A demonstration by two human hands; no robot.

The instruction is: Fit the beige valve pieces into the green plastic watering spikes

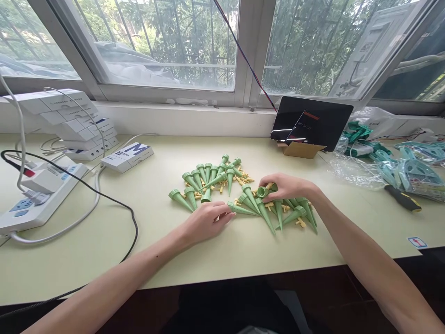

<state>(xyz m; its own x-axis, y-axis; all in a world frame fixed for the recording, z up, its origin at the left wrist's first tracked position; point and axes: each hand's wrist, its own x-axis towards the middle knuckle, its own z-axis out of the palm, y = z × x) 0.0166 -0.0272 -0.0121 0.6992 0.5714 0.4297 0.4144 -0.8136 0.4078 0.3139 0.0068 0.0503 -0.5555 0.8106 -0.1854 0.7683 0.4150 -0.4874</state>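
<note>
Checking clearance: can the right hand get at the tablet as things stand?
Probably yes: bare tabletop lies between the right hand and the tablet, with cardboard only at its foot, but the hand should probably release its green spike first.

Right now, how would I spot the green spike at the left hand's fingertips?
Start at the pale table under the windows, then find the left hand. The green spike has its wide end at that hand; unlike its neighbours, it lies nearly sideways, tip pointing right.
</note>
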